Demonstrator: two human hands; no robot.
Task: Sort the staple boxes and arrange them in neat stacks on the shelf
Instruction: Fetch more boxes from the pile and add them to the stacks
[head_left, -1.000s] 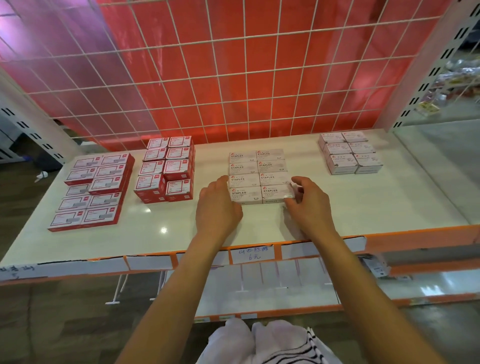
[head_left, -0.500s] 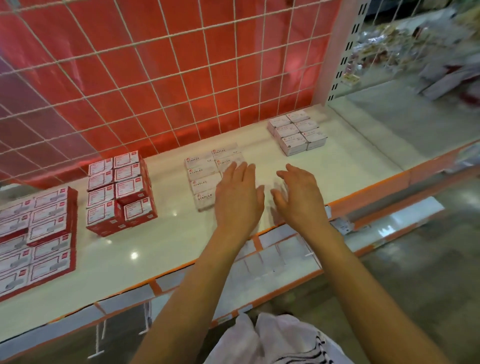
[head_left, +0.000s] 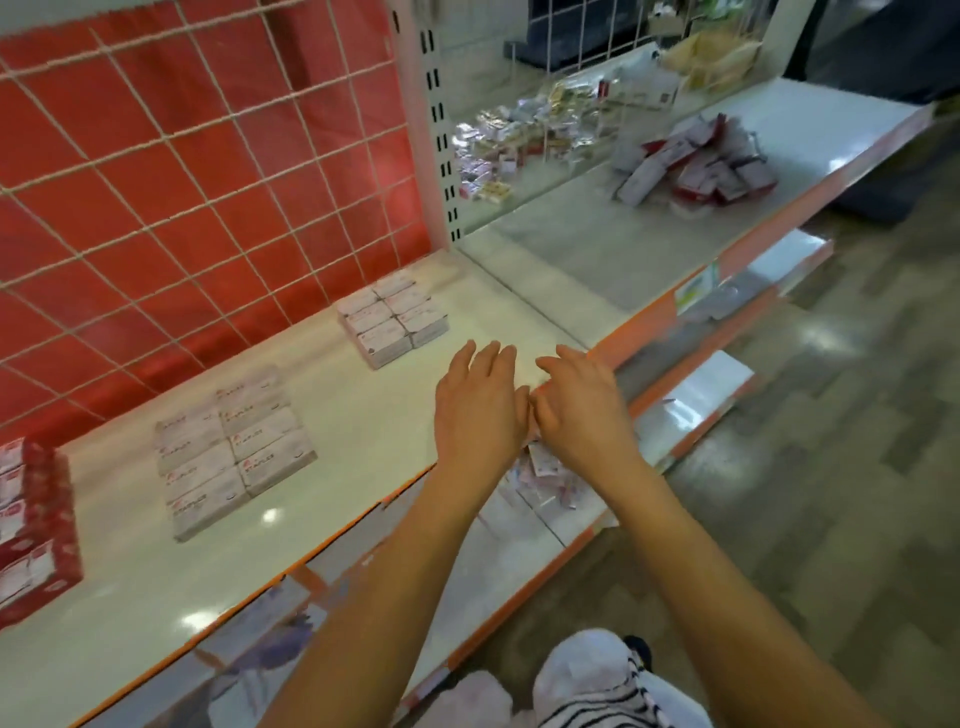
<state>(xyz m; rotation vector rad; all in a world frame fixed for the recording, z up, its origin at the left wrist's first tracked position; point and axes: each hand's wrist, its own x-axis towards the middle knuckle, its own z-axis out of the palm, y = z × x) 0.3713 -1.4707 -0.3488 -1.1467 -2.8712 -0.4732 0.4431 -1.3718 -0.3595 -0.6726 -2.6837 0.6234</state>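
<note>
Both hands empty: left hand (head_left: 480, 410), right hand (head_left: 582, 415), fingers spread | next: I reach unsorted pile (head_left: 696, 166), lift few boxes, square edges.

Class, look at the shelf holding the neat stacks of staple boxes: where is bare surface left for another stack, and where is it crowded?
Bare shelf lies between the white STAPLES stack and the smaller white stack, also along the front edge. The next bay is crowded: a loose pile of boxes and small packets.
</note>
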